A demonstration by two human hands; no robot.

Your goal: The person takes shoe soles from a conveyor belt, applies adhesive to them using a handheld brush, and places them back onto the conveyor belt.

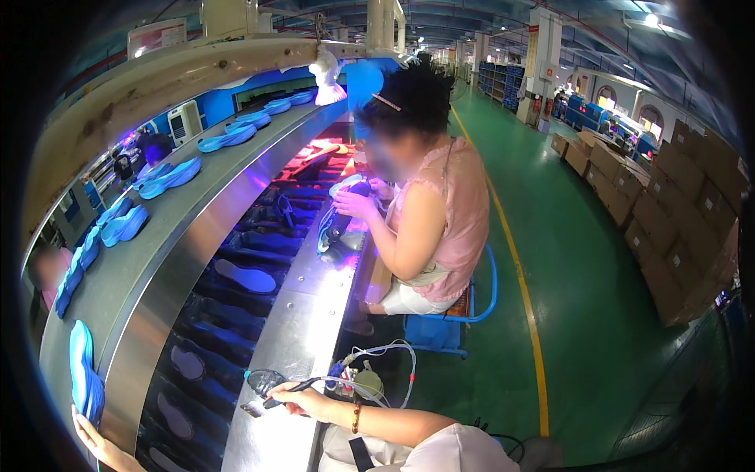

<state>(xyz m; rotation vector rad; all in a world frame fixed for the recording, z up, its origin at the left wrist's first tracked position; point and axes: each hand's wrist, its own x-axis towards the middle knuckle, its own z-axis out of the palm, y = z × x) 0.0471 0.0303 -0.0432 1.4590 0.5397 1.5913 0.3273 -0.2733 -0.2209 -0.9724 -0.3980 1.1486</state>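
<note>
At the lower left my left hand reaches over the upper belt, its fingers against the near end of a blue shoe sole. Whether the fingers grip this sole cannot be made out. My right hand holds a dark-handled brush joined to a clear tube. The brush's flat tip is just above the metal ledge. Beside it on the ledge sits a small dark round container.
More blue soles lie along the upper conveyor belt. Below runs a dark slatted conveyor carrying pale insole-shaped pieces. A seated co-worker handles a shoe ahead. Cardboard boxes are stacked at the right.
</note>
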